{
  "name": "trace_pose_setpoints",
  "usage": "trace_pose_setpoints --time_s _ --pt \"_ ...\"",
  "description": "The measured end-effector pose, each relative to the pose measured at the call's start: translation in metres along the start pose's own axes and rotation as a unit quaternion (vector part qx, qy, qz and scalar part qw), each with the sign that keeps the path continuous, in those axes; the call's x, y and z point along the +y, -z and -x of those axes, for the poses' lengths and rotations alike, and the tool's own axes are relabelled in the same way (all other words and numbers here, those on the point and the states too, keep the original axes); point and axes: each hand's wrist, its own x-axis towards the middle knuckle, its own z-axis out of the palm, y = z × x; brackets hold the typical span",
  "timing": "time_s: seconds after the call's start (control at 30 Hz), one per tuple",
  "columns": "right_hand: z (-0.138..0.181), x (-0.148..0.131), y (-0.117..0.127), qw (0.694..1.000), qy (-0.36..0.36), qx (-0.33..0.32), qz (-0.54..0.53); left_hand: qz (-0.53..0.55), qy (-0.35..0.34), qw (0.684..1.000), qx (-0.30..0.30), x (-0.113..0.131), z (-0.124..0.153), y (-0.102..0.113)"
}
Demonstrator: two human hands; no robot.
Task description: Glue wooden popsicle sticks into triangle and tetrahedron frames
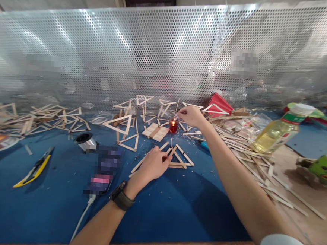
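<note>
My left hand (152, 165) rests on the blue table (160, 208), fingers curled and pinched on the corner of a flat triangle of wooden sticks (181, 158). My right hand (191, 115) reaches farther back, its fingers pinched on a thin stick (177, 106) held upright just above a small red candle glass (173, 124). A flat raft of joined sticks (155, 131) lies left of the glass. A dark watch sits on my left wrist.
Several stick triangles (118, 124) and loose sticks (263, 170) are scattered left, behind and right. A yellow cutter (33, 170), a metal spool (85, 141), a phone with cable (103, 172), an oil bottle (277, 132) and a red fan (219, 104) lie about. A perforated metal screen (168, 55) closes the back.
</note>
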Motion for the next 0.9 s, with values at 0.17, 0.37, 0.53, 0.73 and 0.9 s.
trace_pose_setpoints --time_s 0.17,0.37,0.53,0.73,0.9 --pt "-0.0003 0.001 -0.0007 1.0 0.001 0.004 0.005 -0.007 -0.004 1.0 0.002 0.0009 -0.0004 0.0003" --pt "-0.0002 0.0022 -0.001 1.0 0.007 0.01 0.004 -0.004 0.004 1.0 -0.005 0.0015 -0.0001 0.0005" --pt "-0.0007 0.0038 -0.0011 1.0 0.005 0.012 -0.001 -0.004 0.0 1.0 -0.001 -0.0002 -0.0001 -0.0005" --pt "-0.0005 0.0038 -0.0005 1.0 0.004 0.011 0.004 0.008 -0.003 1.0 -0.004 -0.0003 0.0004 0.0005" --pt "0.0005 0.0001 0.0 1.0 -0.002 0.004 -0.002 0.004 -0.004 1.0 0.004 0.0002 0.0005 0.0002"
